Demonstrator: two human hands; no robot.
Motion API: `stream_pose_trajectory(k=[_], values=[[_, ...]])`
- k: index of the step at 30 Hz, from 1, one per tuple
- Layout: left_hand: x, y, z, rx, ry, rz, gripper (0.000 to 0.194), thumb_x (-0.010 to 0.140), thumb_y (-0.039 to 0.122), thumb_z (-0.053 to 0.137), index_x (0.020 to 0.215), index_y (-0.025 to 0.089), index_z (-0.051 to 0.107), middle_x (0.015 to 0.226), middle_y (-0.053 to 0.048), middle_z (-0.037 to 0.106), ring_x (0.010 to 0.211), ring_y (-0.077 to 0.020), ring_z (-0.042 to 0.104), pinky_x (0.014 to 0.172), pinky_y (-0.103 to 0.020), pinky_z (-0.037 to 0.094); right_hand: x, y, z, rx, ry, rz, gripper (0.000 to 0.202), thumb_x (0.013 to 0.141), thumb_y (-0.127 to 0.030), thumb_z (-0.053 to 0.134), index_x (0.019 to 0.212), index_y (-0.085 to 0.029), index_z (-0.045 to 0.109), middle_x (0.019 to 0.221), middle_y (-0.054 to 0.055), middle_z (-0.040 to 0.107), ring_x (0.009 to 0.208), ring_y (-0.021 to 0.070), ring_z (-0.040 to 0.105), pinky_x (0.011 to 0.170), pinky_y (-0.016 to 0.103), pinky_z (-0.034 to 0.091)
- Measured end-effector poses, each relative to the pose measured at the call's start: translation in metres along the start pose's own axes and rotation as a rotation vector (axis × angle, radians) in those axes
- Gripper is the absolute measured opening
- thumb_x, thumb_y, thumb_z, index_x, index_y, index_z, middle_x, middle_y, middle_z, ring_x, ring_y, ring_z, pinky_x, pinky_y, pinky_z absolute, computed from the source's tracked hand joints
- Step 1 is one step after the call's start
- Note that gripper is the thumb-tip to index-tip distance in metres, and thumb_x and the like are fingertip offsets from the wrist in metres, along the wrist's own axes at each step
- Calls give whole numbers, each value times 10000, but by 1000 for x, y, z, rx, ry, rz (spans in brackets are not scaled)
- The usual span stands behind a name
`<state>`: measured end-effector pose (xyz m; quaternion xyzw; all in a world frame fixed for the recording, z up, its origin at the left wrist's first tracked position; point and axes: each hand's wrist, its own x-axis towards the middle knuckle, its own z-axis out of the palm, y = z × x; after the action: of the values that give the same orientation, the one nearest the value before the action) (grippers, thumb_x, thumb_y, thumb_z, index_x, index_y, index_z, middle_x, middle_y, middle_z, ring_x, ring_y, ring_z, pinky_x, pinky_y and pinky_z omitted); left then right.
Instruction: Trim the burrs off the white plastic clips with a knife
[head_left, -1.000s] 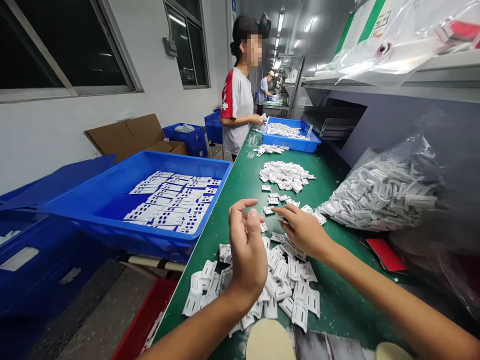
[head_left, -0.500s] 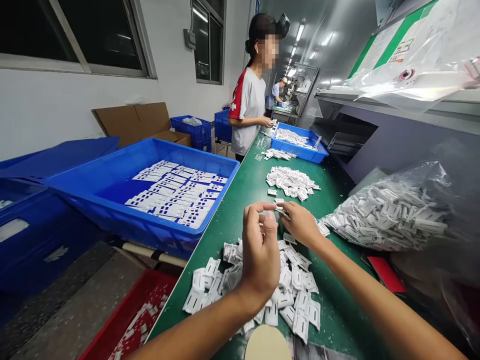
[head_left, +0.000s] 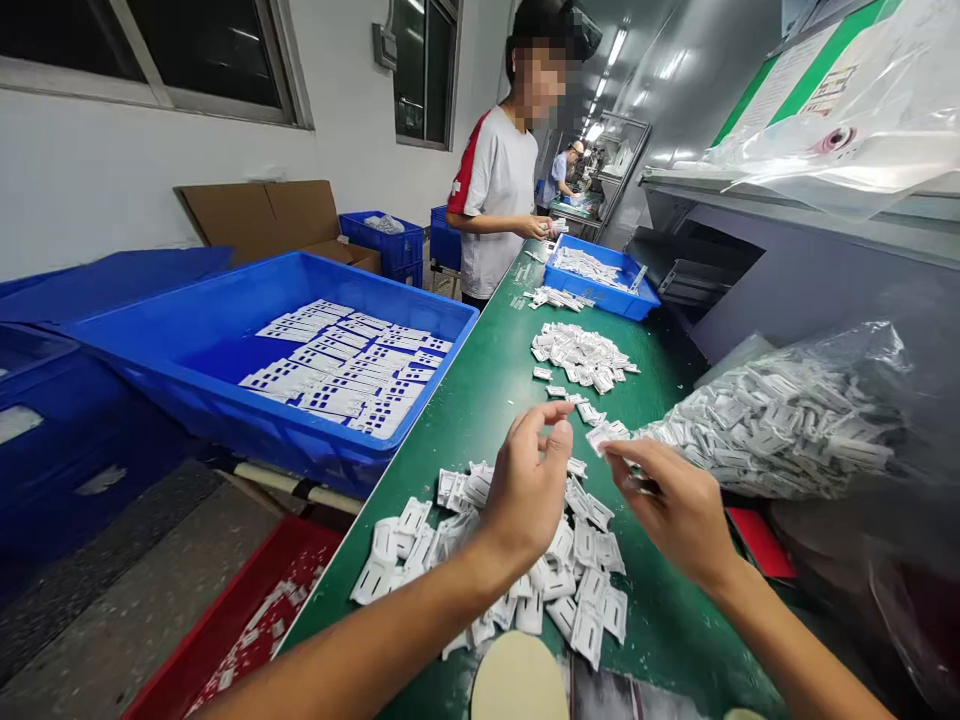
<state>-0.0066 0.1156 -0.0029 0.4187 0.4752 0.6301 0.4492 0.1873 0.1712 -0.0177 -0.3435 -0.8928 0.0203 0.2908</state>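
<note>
My left hand [head_left: 529, 490] is raised over the near pile of small white slotted plastic parts [head_left: 589, 545]. Its fingers curl loosely, a gap shows between thumb and index finger, and I see nothing held there. To the right, my right hand [head_left: 679, 505] hovers above the green tabletop [head_left: 675, 620] with bent fingers. Its index fingertip is at the edge of a white plastic part [head_left: 606, 434]; whether it touches that part is unclear. Something small and shiny shows under the bent fingers, too hidden to name.
A clear bag of white parts [head_left: 787, 430] lies at right. Farther along are another pile [head_left: 581, 352] and a blue tray [head_left: 637, 306]. At left stands a large blue bin [head_left: 360, 445] with flat white pieces. A co-worker [head_left: 495, 190] stands at the table's far left.
My hands have come apart: the right has drawn back toward me and to the right, the left shifted slightly right. The co-worker's hands have lifted slightly with a white piece.
</note>
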Motion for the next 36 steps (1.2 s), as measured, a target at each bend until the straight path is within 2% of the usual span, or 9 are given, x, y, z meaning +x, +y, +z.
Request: stream_pose_trajectory(k=[6,11,15,19,24,29,32,34,36], values=[[-8,3,3,-10,-382,-86,319,893,282,660,1198,196,705,1033,-76,679,774,-167,646,677,-296,560,-29,-31,-21,80,74,-126,398,857,-13,527,1179,-235,605,1036,44,709,855,140,689,712,243,516],[-17,2,8,16,-423,-191,229,915,264,641,1133,218,698,1016,-36,668,718,-118,690,714,-258,565,-41,-42,-16,143,192,73,141,899,-211,633,1023,-203,567,806,-12,655,509,78,514,484,226,388],[-28,-1,12,134,-429,-199,175,927,333,648,1040,204,683,887,-25,731,726,-150,720,694,-248,560,-51,-45,-14,190,105,83,101,915,-299,629,929,-216,574,731,-37,609,523,93,498,508,254,349],[-32,-3,11,430,-440,125,174,961,317,605,1041,201,708,942,-35,759,796,-148,703,727,-238,538,-57,-43,-12,196,150,80,68,933,-187,545,907,-204,606,695,-34,599,561,108,514,560,271,342],[-28,-4,5,790,-466,594,136,961,183,542,945,162,675,794,-23,706,660,-124,616,624,-241,443,-57,-44,-12,190,239,38,97,916,-159,544,859,-188,617,653,-38,563,535,110,483,562,295,309],[-31,-8,2,990,-481,781,263,940,110,437,703,191,519,626,9,496,546,-132,469,541,-291,320,-55,-50,-11,227,271,-30,142,904,-136,526,790,-183,596,609,-40,481,518,120,394,541,312,267],[-34,-7,0,883,-469,737,260,929,107,438,690,203,472,620,25,448,544,-123,437,539,-288,294,-53,-54,-14,278,305,-51,134,895,-123,518,801,-179,595,603,-45,469,516,114,378,534,303,275],[-32,-1,-1,715,-388,576,280,949,138,432,681,204,471,618,31,436,549,-118,415,534,-278,282,-53,-53,-17,286,345,-37,133,887,-122,510,801,-186,589,605,-49,479,518,105,395,532,286,298],[-25,9,-4,423,-323,320,320,975,212,429,659,205,484,587,40,402,523,-116,361,507,-270,258,-52,-50,-20,278,385,17,154,892,-128,492,779,-196,572,601,-56,475,508,93,402,524,266,315]])
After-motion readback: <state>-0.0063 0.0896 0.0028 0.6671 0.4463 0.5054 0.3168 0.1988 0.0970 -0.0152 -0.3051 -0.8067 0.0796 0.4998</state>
